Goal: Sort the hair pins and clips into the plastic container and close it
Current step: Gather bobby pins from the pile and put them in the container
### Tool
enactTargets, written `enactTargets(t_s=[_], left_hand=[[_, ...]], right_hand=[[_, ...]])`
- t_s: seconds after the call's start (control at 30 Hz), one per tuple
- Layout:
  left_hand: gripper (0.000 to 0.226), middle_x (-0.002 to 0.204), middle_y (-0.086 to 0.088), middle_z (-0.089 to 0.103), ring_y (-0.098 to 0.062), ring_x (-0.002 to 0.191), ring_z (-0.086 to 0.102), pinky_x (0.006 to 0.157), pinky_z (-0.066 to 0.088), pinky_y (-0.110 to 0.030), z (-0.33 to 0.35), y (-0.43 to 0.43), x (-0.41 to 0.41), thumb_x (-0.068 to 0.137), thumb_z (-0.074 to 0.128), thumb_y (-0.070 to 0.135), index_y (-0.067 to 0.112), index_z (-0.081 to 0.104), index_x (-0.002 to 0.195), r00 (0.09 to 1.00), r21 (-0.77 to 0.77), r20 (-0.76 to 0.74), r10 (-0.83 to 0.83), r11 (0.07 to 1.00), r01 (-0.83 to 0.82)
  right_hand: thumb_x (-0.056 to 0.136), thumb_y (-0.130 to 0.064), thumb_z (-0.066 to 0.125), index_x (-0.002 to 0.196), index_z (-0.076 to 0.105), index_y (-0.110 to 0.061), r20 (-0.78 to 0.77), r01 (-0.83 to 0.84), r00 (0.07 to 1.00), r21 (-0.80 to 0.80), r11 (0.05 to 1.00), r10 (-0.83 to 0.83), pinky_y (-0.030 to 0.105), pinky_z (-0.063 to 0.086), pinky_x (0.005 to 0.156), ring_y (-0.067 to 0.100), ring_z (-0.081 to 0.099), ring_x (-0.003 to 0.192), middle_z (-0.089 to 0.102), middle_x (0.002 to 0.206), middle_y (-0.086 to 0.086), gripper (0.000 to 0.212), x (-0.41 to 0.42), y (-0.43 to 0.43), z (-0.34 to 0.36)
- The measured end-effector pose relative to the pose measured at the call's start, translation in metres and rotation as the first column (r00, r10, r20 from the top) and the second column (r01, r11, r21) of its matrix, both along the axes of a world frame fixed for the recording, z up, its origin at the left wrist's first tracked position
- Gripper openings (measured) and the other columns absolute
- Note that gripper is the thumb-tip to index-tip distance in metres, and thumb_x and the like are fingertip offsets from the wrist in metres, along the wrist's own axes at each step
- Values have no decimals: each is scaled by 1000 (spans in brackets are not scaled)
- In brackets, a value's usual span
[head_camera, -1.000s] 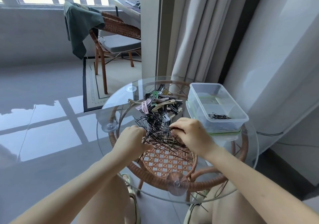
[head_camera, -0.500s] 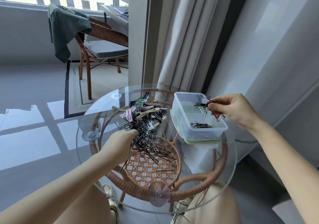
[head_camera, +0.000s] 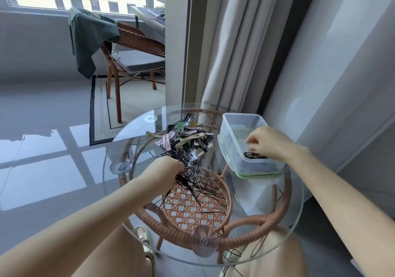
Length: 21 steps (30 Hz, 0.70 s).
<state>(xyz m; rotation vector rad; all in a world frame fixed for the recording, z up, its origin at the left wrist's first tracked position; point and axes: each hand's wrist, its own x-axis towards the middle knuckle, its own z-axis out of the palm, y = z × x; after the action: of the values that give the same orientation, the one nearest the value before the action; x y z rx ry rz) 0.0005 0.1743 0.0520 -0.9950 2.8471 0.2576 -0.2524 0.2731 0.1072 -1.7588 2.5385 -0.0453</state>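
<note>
Right hand [head_camera: 268,143] dips into the container [head_camera: 239,119], fingers loosely curled, hold unclear; left hand [head_camera: 167,173] clutches pins [head_camera: 198,180], fingertips hidden.

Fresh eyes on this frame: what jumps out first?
The tangle of black hair pins in the middle of the round glass table, with the left hand buried in it, draws the eye first. Just behind lies a heap of coloured clips. At the table's right, the right hand reaches into the clear plastic container, above a small bunch of pins already inside.
</note>
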Motion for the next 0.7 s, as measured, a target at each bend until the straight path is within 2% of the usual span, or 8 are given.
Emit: enactTargets(t_s=[0.07,0.13,0.2,0.3,0.37,0.43,0.53,0.7], left_hand=[[21,80,-5,56,-24,77,52,65,44,-30,5,1,-2,79,50,-3,3,60,97,1000,-8,-1,-13,1000,13],[17,68,-1,50,-23,73,49,63,42,-29,8,0,-4,78,54,0,4,61,92,1000,2,-27,-2,1000,2],[20,63,6,47,-21,71,50,65,47,-29,9,-3,-3,77,57,2,7,65,95,998,30,-66,14,999,-12],[30,90,-1,65,-18,77,58,69,49,-24,14,-4,3,78,63,6,14,67,107,990,83,-126,67,995,-57],[32,97,-3,68,-19,81,63,68,50,-23,19,-6,6,77,66,9,16,67,108,983,100,-158,94,992,-79],[30,85,-1,66,-16,72,61,63,47,-22,25,-8,10,77,68,10,18,69,106,973,117,-196,120,988,-98],[29,82,-2,66,-15,67,60,62,48,-20,34,-13,15,75,70,9,17,70,103,948,173,-258,186,974,-144],[26,82,-5,73,-22,70,71,68,60,-36,44,-18,21,72,71,8,20,72,95,915,267,-300,271,944,-192]], right_hand=[[86,-26,60,102,69,-12,-41,-23,999,-271,962,12,32,46,82,24,62,95,70,103,4,23,27,14,5],[81,-41,65,105,67,-13,127,-54,986,-368,928,107,29,43,76,19,60,84,68,94,0,37,65,31,6],[72,-59,63,122,55,-19,215,-117,964,-179,977,155,26,42,80,15,55,94,61,105,-2,65,100,41,-7],[65,-75,54,145,18,-31,147,-105,985,82,991,92,37,33,104,22,34,129,36,143,4,98,124,35,-48],[61,-81,48,147,7,-31,100,-32,995,103,994,21,44,25,109,28,26,133,26,149,9,108,132,23,-68],[56,-86,43,146,9,-26,44,17,999,68,998,-20,45,29,105,30,30,128,33,143,11,114,141,12,-78],[69,-73,50,140,31,-20,114,19,993,-32,999,-15,39,35,100,30,36,121,41,132,13,90,154,2,-83],[92,-29,53,117,57,-10,242,-1,968,-268,963,68,27,41,86,25,51,104,52,114,13,32,160,-2,-87]])
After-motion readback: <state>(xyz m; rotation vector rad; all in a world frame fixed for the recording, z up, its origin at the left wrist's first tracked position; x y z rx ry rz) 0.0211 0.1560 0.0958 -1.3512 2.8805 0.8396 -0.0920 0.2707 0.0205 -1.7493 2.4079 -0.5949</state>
